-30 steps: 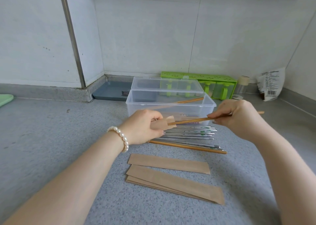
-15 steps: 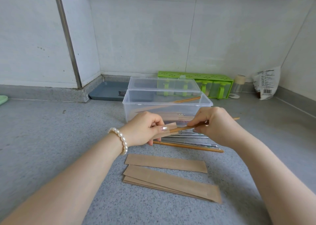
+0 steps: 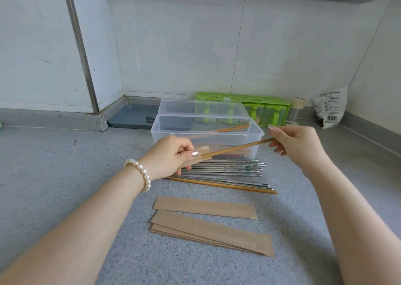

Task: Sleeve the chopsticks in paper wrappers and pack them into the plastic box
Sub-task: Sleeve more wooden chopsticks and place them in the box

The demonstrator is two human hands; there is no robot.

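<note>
wooden chopstick [image 3: 236, 148] between both hands' fingers [image 3: 273, 141]

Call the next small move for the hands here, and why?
Probably push the wooden chopstick further into the wrapper. The left hand pinches the wrapper's mouth with only the stick's tip inside; the right hand holds its far end, and most of its length is bare, in front of the box.

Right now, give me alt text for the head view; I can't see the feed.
The left hand grips a paper wrapper while the right hand pinches a wooden chopstick whose tip is in its mouth. Behind them stands an open plastic box; metal chopsticks and spare wrappers lie on the counter.
</note>
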